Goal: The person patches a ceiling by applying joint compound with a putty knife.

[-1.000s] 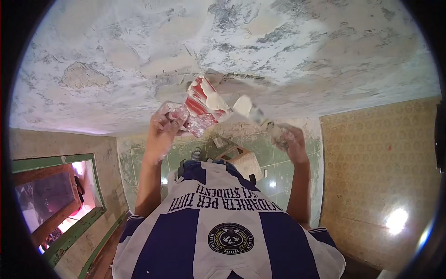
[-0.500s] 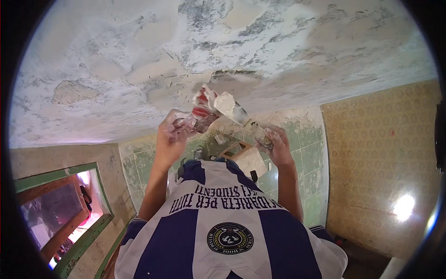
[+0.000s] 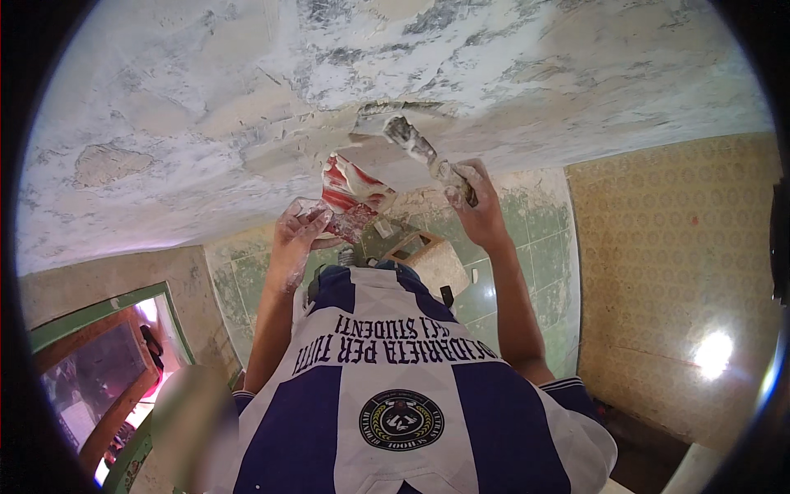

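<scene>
My left hand (image 3: 296, 235), dusted white, grips the lower edge of a thin red sheet (image 3: 354, 194) smeared with white putty. In my right hand (image 3: 480, 207) is the handle of a putty knife (image 3: 415, 146), its blade tilted up towards the wall (image 3: 239, 107). The blade has whitish paste on it. It is up and right of the red sheet, apart from it. Just beyond the blade, the patchy plastered wall has a dark, rough-edged recess (image 3: 403, 114); whether the tip touches the wall I cannot tell.
A pale box-like object with a wooden edge (image 3: 434, 265) stands below on the worn green tiles (image 3: 539, 267). To the left is a green-framed window (image 3: 99, 379). A tan patterned wall (image 3: 658, 272) rises at the right.
The putty knife has left the red sheet and moved up towards the wall. Less putty shows on its blade. My left hand has lowered slightly, and more of the sheet's face shows.
</scene>
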Demonstrator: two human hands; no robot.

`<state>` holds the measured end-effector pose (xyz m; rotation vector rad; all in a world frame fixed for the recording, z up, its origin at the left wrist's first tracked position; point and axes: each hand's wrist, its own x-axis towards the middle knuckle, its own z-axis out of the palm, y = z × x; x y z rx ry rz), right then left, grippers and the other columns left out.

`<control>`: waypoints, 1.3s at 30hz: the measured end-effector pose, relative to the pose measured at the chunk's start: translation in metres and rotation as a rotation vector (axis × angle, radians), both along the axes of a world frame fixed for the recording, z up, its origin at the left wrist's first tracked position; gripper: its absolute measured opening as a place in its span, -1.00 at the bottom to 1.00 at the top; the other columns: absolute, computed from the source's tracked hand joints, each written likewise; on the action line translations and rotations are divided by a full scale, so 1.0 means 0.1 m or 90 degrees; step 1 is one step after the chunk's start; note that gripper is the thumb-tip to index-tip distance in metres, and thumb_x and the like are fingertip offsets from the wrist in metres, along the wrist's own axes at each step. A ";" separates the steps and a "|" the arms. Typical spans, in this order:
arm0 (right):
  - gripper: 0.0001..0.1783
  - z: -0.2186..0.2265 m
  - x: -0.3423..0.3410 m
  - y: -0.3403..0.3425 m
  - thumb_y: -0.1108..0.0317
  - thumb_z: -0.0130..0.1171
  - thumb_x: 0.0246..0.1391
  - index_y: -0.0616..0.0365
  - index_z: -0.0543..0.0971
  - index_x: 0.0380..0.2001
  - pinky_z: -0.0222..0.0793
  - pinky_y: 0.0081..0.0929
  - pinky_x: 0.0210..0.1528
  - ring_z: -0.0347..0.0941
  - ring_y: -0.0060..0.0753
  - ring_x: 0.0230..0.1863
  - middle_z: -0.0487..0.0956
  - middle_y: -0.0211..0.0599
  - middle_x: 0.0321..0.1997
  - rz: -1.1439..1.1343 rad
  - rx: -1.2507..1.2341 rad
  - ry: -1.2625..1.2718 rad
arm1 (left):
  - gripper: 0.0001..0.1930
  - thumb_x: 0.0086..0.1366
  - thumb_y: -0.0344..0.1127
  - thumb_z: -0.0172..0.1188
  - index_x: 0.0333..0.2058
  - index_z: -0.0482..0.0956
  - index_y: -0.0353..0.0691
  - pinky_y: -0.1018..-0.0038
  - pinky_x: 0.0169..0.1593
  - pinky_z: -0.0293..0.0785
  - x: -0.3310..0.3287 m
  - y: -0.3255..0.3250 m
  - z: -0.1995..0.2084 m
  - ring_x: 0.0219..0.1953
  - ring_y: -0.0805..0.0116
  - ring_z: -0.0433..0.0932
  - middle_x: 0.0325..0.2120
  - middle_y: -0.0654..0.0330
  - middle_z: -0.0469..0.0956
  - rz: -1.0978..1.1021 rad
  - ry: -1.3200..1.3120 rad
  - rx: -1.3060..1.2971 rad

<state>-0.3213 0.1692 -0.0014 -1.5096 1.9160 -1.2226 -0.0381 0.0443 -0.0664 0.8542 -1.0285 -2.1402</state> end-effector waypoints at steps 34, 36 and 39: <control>-0.61 0.11 -0.49 -0.59 0.45 0.29 -0.06 0.24 0.56 -0.09 0.37 -0.23 0.00 0.42 0.01 -0.03 0.44 -0.04 -0.03 0.028 -0.097 0.364 | -0.83 0.29 -0.52 0.11 -0.15 0.40 -0.30 0.38 -0.21 0.66 0.17 0.07 -0.17 -0.15 0.34 0.59 -0.16 0.09 0.55 0.054 -0.014 0.004; -0.60 0.12 -0.49 -0.59 0.45 0.28 -0.05 0.23 0.56 -0.07 0.36 -0.23 0.04 0.41 0.02 -0.01 0.45 -0.04 -0.01 0.030 -0.065 0.338 | -0.82 0.28 -0.47 0.14 -0.16 0.40 -0.28 0.38 -0.21 0.65 0.18 0.07 -0.21 -0.17 0.35 0.59 -0.18 0.11 0.56 0.058 -0.013 0.005; -0.59 0.11 -0.51 -0.59 0.44 0.28 -0.04 0.23 0.55 -0.05 0.36 -0.25 0.05 0.41 0.00 -0.01 0.45 -0.04 0.00 0.034 -0.075 0.364 | -0.84 0.28 -0.48 0.14 -0.17 0.41 -0.26 0.38 -0.21 0.65 0.18 0.07 -0.22 -0.18 0.37 0.58 -0.19 0.13 0.56 0.055 -0.007 0.004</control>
